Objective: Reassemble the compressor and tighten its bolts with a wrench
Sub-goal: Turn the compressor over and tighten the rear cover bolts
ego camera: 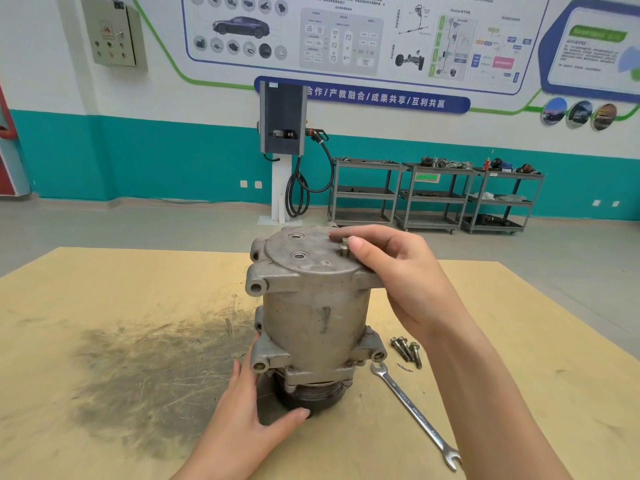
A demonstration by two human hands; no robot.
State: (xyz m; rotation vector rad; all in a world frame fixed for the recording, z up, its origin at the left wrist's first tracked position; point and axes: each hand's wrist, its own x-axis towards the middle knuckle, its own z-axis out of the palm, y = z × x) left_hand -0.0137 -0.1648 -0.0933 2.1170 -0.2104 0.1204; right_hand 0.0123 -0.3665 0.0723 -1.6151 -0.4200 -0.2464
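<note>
From the head view, the compressor (313,317) stands upright on the tan worktop (104,289), pulley end down and flat end cover (308,252) up, which puts the bolt holes within easy reach from above. The left hand (256,407) lies against the lower flange and pulley with straight fingers and the thumb reaching across the front of the base; it presses rather than grasps, most likely to stop the body turning or tipping. The right hand (391,271) reaches over the cover's right edge, and its grip is a pinch: thumb and forefinger close on one bolt (344,245) standing in a hole there, apparently to start its thread by hand before any tool is used.

To the right of the base, three loose bolts (407,351) lie bunched together, close at hand for the remaining holes. Just beside them one open-ended wrench (417,414) lies untouched, running diagonally toward the near right edge. That makes four bolts in sight, one being seated and three waiting. Two round ports show on the cover. Tightening has not begun, by my reading.
</note>
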